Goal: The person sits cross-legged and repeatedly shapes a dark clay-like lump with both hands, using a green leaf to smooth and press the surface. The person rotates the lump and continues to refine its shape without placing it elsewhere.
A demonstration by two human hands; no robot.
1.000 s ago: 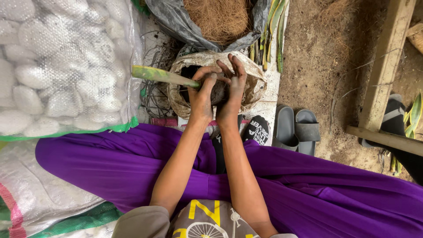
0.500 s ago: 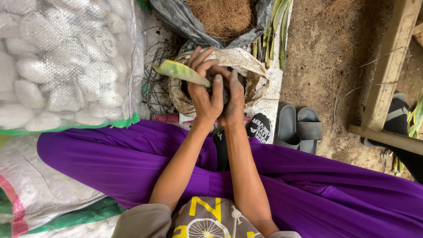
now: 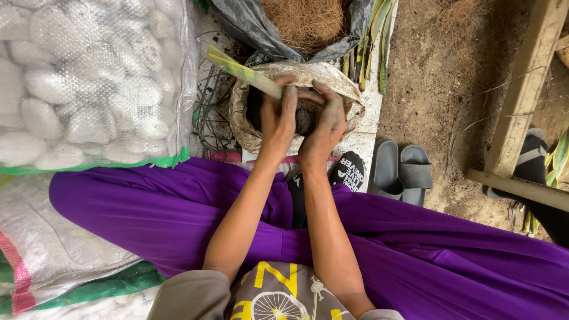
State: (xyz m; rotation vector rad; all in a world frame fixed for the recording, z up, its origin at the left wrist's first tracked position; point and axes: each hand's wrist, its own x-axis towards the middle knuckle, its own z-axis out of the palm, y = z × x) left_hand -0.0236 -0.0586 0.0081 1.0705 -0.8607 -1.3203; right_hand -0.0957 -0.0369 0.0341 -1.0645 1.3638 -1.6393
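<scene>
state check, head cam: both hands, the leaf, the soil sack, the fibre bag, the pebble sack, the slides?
left hand: closed around the leaf, soiled
right hand: cupped over the soil sack's mouth, soiled
green leaf: held at its base, tip pointing up-left
soil sack: open, rim rolled down
grey bag of brown fibre: open
mesh sack of white pebbles: full, lying on its side
grey slides: off, side by side on the ground

A long green-yellow leaf (image 3: 246,74) slants up and leftward from the left fingers (image 3: 283,109), which pinch its lower end. Below both sets of fingertips sits a dark pot (image 3: 305,118) inside a crumpled pale sack (image 3: 249,127).
</scene>
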